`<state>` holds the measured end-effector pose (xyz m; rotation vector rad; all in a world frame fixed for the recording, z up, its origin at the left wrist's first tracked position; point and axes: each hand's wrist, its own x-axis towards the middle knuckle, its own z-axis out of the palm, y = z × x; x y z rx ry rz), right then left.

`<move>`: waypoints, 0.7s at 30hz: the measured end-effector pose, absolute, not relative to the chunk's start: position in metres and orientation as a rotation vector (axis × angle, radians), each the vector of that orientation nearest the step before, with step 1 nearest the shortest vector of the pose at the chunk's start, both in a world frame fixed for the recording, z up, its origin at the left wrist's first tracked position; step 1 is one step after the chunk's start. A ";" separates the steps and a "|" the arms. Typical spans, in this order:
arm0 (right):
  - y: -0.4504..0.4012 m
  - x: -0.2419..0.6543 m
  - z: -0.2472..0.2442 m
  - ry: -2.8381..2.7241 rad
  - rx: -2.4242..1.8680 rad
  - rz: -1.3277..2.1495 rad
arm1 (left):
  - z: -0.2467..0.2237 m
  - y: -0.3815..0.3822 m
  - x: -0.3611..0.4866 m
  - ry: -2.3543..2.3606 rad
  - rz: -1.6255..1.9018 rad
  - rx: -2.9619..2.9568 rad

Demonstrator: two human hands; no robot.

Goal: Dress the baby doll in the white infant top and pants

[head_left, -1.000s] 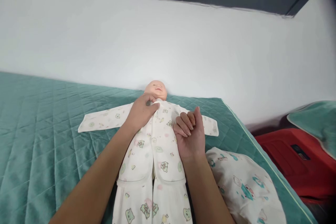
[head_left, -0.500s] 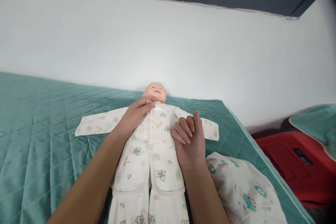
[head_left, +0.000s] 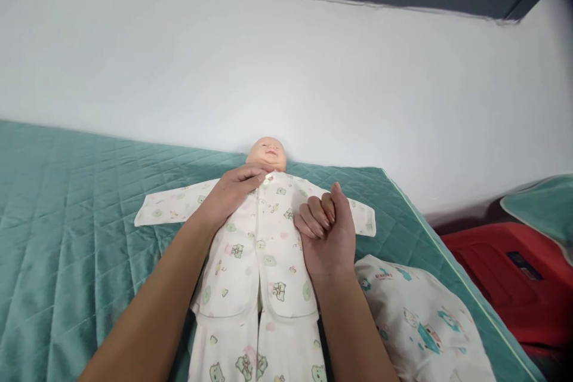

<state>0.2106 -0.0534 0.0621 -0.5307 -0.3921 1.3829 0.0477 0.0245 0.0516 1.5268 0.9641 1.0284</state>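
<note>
A baby doll lies on its back in a white printed jacket with matching pants. Both of its sleeves stretch out sideways. At the doll's neck, my left hand has its fingers and thumb closed on the jacket's collar, close to the top button. My right hand is curled into a fist over the jacket's right side, thumb pointing up, and nothing shows in it. The doll's own hands are not visible.
Under the doll is a green quilted cover. A white printed cloth bundle sits beside my right forearm. Beyond the cover's right edge stand a red plastic object and another green cloth. A white wall rises behind.
The view has shifted slightly, so everything sits a little higher and further right. Both hands keep nearly the same places and poses; the top button shows more clearly beside my left thumb.
</note>
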 end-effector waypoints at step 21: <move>-0.048 0.205 0.043 -1.685 -1.433 0.662 | 0.047 0.009 0.057 1.336 1.357 2.231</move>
